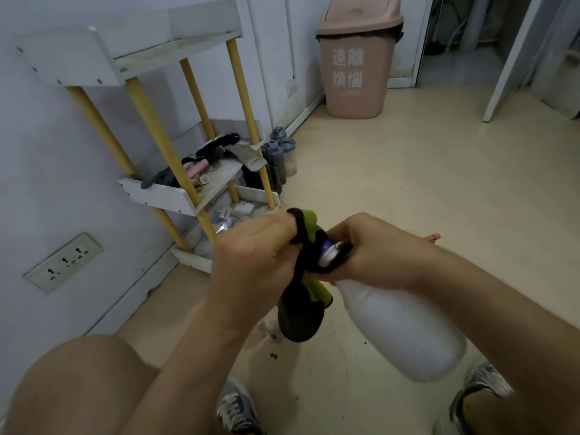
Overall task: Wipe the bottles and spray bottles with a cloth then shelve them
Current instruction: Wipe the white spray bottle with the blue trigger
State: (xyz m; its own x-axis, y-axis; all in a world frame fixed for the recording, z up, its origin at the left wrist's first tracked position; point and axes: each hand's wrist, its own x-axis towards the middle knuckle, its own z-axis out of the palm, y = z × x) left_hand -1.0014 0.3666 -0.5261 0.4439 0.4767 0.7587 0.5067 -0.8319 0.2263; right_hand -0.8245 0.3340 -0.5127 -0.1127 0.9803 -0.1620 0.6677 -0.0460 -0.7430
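Two hands work on one white bottle (403, 331). Right hand (376, 249) curls its fingers round the neck; left hand (251, 255) clenches its fingers on the cloth (301, 312), pressed against the cap (327, 250).

White spray bottle (405, 331) is tilted in midair, fat body pointing down-right. A black-and-green cloth (301, 312) is bunched round its neck, loose end dangling. Some grey-capped bottles (281, 155) stand on the floor, right beside the white shelf rack (157, 196).
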